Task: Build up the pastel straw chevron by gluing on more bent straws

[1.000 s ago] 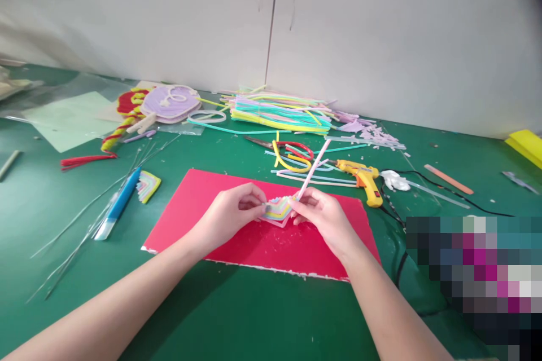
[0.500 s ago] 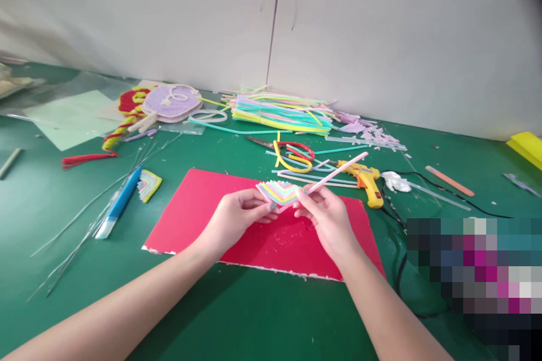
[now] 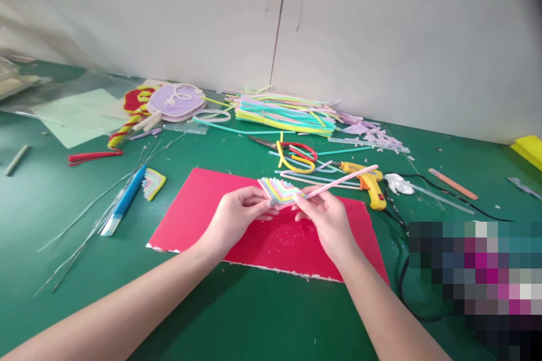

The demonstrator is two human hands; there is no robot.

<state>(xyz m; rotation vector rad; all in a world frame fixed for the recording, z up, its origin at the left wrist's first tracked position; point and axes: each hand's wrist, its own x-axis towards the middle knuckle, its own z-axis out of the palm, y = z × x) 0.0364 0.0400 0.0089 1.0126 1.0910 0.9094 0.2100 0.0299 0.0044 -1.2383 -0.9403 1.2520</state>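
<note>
Left side of desk (image 3: pixel 84 271): blue tool (image 3: pixel 132 192) lying on thin wires (image 3: pixel 91 220), with a small striped piece (image 3: pixel 153 185) just beside it. Left hand (image 3: pixel 254 208): thumb and fingers pinching the lower left edge of the striped fan (image 3: pixel 280 189), which is held up and appears over the far edge of the red board (image 3: pixel 190 208), around its middle. Fan probably very light, soft and bendy, not slippery; rows could peel or crush if squeezed, so best taken flat by the outer edges, thumb on top. Right hand (image 3: pixel 314 206): gripping the fan's right corner, where the pink strip (image 3: pixel 345 181) sticks out. Strip likely flexes easily; hold near its root. Its tip overlaps the glue gun (image 3: pixel 375 194) in view; contact unclear.
</note>
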